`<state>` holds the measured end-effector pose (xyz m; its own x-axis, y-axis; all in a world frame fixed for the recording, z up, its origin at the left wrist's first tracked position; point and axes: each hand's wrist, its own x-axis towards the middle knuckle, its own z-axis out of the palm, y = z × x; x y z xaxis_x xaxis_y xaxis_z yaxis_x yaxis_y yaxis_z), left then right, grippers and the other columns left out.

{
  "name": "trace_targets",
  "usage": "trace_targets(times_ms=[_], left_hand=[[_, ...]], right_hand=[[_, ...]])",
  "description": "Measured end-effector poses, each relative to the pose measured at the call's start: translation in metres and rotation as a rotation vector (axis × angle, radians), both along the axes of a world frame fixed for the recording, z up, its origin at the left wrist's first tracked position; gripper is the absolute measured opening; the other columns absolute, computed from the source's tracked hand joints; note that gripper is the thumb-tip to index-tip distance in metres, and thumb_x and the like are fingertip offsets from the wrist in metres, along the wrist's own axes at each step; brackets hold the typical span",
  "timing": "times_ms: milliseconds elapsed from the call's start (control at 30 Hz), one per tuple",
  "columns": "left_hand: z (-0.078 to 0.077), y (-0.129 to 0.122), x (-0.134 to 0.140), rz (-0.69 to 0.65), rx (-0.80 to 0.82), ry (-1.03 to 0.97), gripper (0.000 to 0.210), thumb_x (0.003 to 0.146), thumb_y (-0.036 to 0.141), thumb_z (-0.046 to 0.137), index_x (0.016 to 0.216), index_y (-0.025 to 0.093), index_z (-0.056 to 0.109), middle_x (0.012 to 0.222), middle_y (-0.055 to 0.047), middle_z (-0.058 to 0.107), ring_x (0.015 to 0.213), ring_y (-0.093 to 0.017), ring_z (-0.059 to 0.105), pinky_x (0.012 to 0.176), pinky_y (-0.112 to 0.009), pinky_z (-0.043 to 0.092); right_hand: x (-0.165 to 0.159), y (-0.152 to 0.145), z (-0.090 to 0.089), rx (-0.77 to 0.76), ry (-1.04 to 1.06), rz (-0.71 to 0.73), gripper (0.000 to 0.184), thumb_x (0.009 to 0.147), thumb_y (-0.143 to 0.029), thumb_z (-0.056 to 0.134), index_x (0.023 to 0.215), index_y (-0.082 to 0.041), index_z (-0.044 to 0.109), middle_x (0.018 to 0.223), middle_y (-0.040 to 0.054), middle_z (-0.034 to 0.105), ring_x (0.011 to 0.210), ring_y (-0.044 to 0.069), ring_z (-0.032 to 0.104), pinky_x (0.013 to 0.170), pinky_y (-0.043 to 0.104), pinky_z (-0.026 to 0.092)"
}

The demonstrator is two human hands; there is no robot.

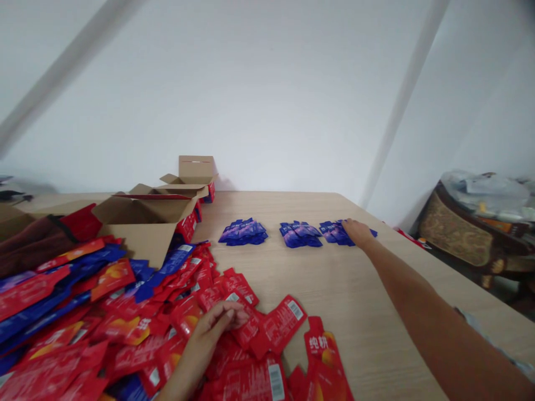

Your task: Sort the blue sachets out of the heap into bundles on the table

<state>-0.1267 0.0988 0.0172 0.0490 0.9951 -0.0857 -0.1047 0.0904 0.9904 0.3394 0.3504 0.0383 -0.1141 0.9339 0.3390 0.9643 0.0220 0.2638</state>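
A: Grip status?
B: Right hand (355,231) is on the right-end stack of blue packets (331,233), fingers partly hidden; can't tell if they're clamped on one. Left hand (215,322) curled loosely over the red packets (254,328), thumb near fingers; can't tell if it pinches anything

A: Progress?
B: Three blue stacks in a row on the table (355,301): that one, a middle stack (300,235), a left-end stack (243,233). Looks like laying-out is partway. Big mixed heap (125,351) left, mostly red, open boxes (140,242) behind it

A: Pose?
B: Right arm stretched far forward, palm down; left forearm low, wrist bent over the heap's edge
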Motion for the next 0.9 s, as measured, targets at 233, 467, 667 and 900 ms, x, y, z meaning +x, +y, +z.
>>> trace_targets(times_ms=[233,467,667,900], left_hand=[[0.001,-0.002,0.001,-0.001,-0.013,-0.008,0.035,0.066,0.048,0.069,0.084,0.018,0.07,0.082,-0.005,0.071,0.083,-0.022,0.065,0.081,-0.031,0.05],[-0.001,0.0,-0.001,-0.008,-0.019,-0.022,0.037,0.065,0.05,0.07,0.084,0.018,0.07,0.083,-0.005,0.071,0.083,-0.022,0.065,0.082,-0.031,0.049],[0.001,0.0,0.001,-0.008,-0.029,-0.03,0.039,0.064,0.05,0.07,0.085,0.017,0.069,0.083,-0.006,0.071,0.083,-0.023,0.065,0.083,-0.032,0.049],[0.005,-0.003,0.002,0.007,-0.026,-0.014,0.038,0.065,0.05,0.069,0.083,0.017,0.069,0.082,-0.006,0.071,0.082,-0.022,0.065,0.083,-0.032,0.049]], right_hand=[[-0.004,-0.006,-0.022,-0.001,-0.132,0.06,0.026,0.089,-0.011,0.036,0.106,-0.012,0.056,0.105,0.0169,0.058,0.098,0.025,0.057,0.078,0.033,0.044],[0.005,-0.018,-0.028,0.143,-0.146,0.061,0.041,0.091,-0.04,0.038,0.114,-0.01,0.054,0.109,0.0181,0.058,0.1,0.029,0.054,0.081,0.039,0.041],[0.015,-0.018,-0.044,0.073,-0.156,0.209,0.037,0.092,-0.024,0.034,0.125,-0.02,0.05,0.125,0.0098,0.056,0.113,0.024,0.049,0.097,0.042,0.031],[-0.014,-0.011,-0.047,0.029,-0.052,0.206,0.04,0.092,-0.027,0.032,0.129,-0.023,0.048,0.135,0.0096,0.047,0.124,0.025,0.039,0.103,0.046,0.024]])
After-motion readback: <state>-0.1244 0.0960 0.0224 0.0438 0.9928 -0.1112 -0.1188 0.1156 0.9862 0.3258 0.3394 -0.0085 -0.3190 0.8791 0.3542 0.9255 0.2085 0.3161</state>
